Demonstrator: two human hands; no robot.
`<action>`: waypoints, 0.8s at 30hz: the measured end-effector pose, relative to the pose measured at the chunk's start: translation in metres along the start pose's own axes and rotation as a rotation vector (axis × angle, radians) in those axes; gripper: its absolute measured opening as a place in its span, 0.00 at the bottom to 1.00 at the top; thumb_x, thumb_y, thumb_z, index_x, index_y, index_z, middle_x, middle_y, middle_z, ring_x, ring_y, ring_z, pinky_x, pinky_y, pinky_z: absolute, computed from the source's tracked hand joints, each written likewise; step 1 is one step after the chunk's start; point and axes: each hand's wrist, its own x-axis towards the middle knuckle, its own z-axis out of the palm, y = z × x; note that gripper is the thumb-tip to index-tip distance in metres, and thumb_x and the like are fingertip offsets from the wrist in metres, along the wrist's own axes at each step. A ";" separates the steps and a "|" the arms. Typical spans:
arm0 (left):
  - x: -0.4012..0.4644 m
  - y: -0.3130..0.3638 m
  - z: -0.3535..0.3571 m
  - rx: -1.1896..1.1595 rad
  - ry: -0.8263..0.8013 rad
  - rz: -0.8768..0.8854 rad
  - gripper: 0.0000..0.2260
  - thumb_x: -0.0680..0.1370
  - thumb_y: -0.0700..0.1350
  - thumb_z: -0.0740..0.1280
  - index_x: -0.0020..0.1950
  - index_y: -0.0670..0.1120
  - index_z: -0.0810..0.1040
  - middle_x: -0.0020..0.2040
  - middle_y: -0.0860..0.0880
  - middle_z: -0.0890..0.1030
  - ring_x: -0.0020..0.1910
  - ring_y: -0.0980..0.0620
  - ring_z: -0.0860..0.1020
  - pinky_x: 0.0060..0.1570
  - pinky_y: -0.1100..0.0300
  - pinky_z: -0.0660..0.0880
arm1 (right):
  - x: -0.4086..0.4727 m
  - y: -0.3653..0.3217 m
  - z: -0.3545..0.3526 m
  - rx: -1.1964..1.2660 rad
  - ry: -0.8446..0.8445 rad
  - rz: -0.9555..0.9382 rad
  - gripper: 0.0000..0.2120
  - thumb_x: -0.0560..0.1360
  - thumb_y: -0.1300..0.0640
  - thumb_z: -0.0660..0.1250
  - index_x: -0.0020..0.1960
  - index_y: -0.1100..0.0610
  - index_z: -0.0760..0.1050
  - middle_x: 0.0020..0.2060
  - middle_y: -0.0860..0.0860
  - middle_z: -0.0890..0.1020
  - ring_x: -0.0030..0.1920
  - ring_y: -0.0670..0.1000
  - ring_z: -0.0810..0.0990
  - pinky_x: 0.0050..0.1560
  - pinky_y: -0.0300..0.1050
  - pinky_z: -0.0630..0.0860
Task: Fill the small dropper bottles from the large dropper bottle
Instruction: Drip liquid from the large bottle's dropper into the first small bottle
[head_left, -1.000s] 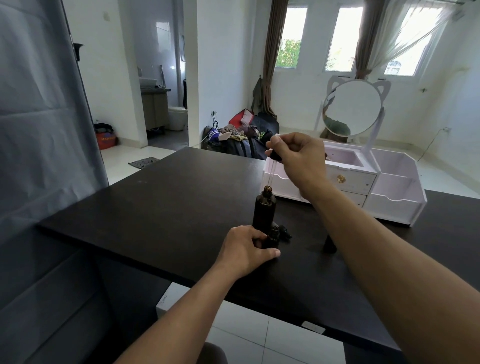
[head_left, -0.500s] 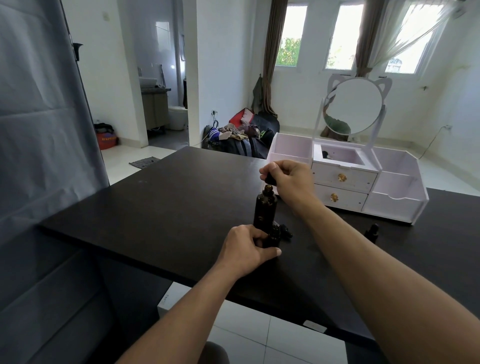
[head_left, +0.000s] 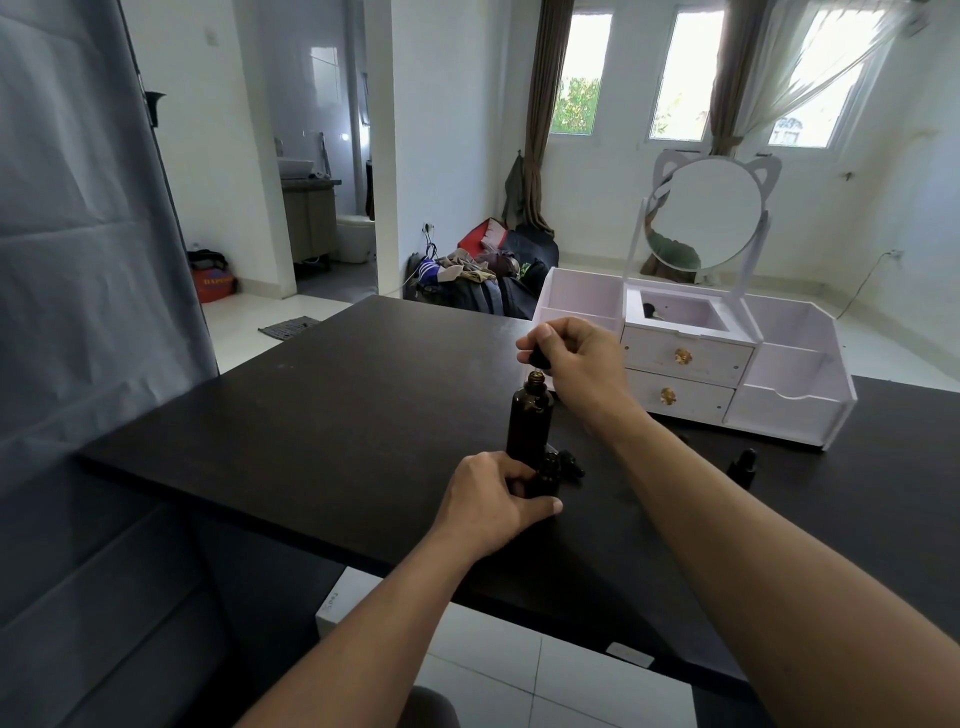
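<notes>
A tall dark dropper bottle (head_left: 530, 418) stands uncapped on the black table (head_left: 322, 415). Just above its gold neck, my right hand (head_left: 576, 364) pinches the black dropper cap (head_left: 537, 358), whose tube reaches into the bottle's mouth. In front of the large bottle stands a small dark bottle (head_left: 548, 475), gripped by my left hand (head_left: 493, 499). A small black cap (head_left: 571, 465) lies beside it. Another small dropper bottle (head_left: 743, 465) stands capped to the right, near my right forearm.
A white vanity organiser (head_left: 789, 395) with two drawers and a round cat-ear mirror (head_left: 706, 213) stands at the table's back right. A grey sheet (head_left: 78, 260) hangs on the left. The table's near edge runs below my left hand, white floor tiles beneath.
My right hand has come down with the dropper from high above the large bottle to its neck. My left hand has stayed on the small bottle.
</notes>
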 end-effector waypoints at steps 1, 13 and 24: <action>0.000 0.000 0.000 0.004 0.001 0.001 0.17 0.68 0.55 0.77 0.52 0.49 0.83 0.44 0.53 0.80 0.43 0.57 0.78 0.46 0.61 0.77 | 0.000 0.000 0.000 -0.006 -0.002 -0.006 0.09 0.81 0.60 0.62 0.48 0.59 0.80 0.46 0.55 0.85 0.47 0.51 0.85 0.56 0.52 0.81; 0.001 -0.001 0.001 0.009 0.009 -0.004 0.18 0.67 0.56 0.77 0.52 0.49 0.83 0.43 0.54 0.79 0.41 0.58 0.78 0.44 0.63 0.75 | -0.001 -0.007 -0.001 -0.037 -0.007 -0.041 0.07 0.80 0.59 0.64 0.47 0.56 0.80 0.45 0.54 0.85 0.46 0.50 0.85 0.54 0.53 0.82; 0.004 0.000 0.001 0.101 0.004 0.031 0.17 0.69 0.56 0.76 0.52 0.49 0.83 0.44 0.53 0.79 0.43 0.56 0.78 0.45 0.61 0.76 | 0.015 -0.058 -0.028 0.020 0.123 -0.200 0.06 0.79 0.58 0.65 0.48 0.58 0.81 0.42 0.55 0.86 0.44 0.53 0.86 0.55 0.53 0.82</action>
